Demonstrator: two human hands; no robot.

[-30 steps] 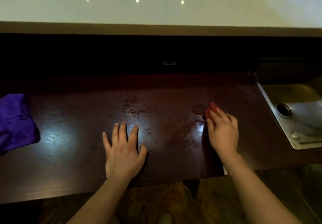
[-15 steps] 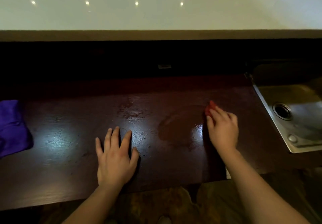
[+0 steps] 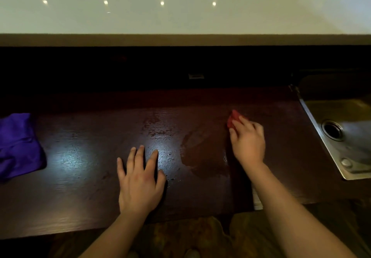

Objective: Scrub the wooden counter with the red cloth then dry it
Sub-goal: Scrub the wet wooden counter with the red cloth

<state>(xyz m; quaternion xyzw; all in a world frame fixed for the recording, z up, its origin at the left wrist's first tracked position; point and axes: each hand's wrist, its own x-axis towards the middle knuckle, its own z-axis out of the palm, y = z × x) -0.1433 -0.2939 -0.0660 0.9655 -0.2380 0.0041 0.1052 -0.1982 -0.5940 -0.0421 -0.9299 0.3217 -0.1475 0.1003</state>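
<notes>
Midway through the scrub: my right hand (image 3: 248,139) presses the red cloth (image 3: 232,118) onto the dark wooden table (image 3: 80,187) toward its right end, near the sink (image 3: 341,137), grip closed over it. My left hand (image 3: 139,179) lies flat, fingers spread, near the front edge. Wet streaks show mid-table; drying is not begun, and a purple cloth (image 3: 18,145) waits at the left edge.

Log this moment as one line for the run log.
phase: scrubbing | right hand: pressing red cloth on wooden counter | left hand: flat on counter | purple cloth: far left, untouched
</notes>
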